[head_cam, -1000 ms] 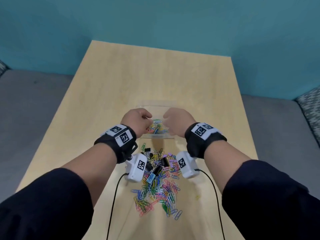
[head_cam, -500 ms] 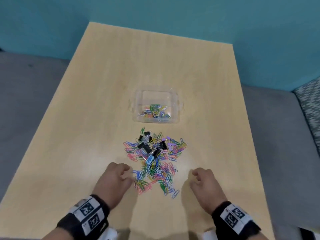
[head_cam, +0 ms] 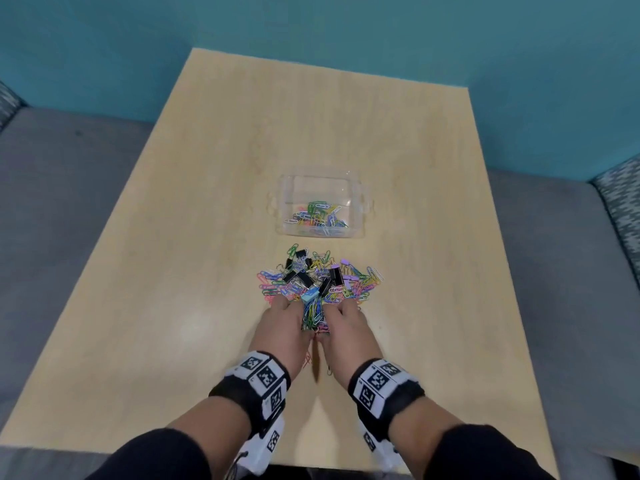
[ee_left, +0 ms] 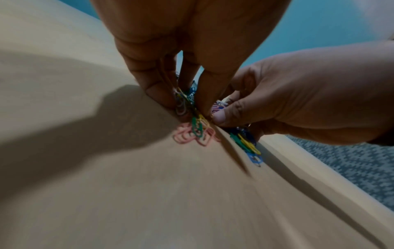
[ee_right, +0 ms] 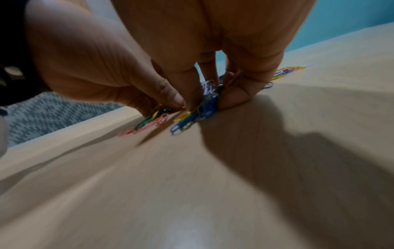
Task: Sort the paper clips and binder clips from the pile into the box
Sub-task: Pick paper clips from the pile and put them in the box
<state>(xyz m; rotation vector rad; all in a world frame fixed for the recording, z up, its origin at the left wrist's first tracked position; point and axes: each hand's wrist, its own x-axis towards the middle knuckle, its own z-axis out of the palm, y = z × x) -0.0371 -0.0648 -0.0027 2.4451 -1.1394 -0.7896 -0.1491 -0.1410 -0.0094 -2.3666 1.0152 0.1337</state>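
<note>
Wide bare table (head_cam: 214, 209) beyond box (head_cam: 360, 202) — left hand (head_cam: 284, 327), right hand (head_cam: 346, 330) both clutching paper clips (head_cam: 313, 315) mid-table.

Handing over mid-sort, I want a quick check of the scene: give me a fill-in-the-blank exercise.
1. The clear plastic box holds only ____ clips so far.
2. The black binder clips lie in the ____.
3. Both hands, left hand and right hand, gather colourful paper clips at the pile's ____ edge.

Missing words: paper; pile; near
</note>
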